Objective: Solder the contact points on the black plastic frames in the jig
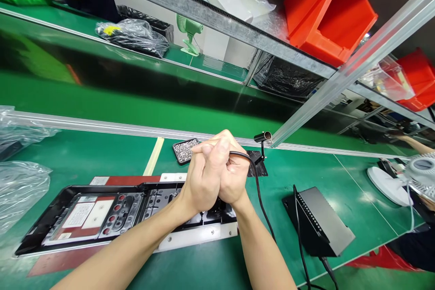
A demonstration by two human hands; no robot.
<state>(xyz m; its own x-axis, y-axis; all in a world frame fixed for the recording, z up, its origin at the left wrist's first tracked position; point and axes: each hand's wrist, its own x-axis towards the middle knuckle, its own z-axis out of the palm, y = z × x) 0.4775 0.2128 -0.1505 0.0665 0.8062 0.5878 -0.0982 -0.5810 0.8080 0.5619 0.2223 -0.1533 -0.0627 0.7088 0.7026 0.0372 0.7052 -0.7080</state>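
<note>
The left hand and right hand are pressed together, fingers tightly curled, closed round the end of a cable; whatever else is inside the grip is hidden. The cable arcs out to the right and drops toward the bench. Beneath the hands, a long black case lies in a fixture with white strips, its right end partly covered by them; contact cannot be made out. To the right sits a box with a row of slots. Beyond the hands are a tray of small metal pieces and a stand with a tube on top. Farther off, a shelf carries a red bin; behind it stands a green fan.
</note>
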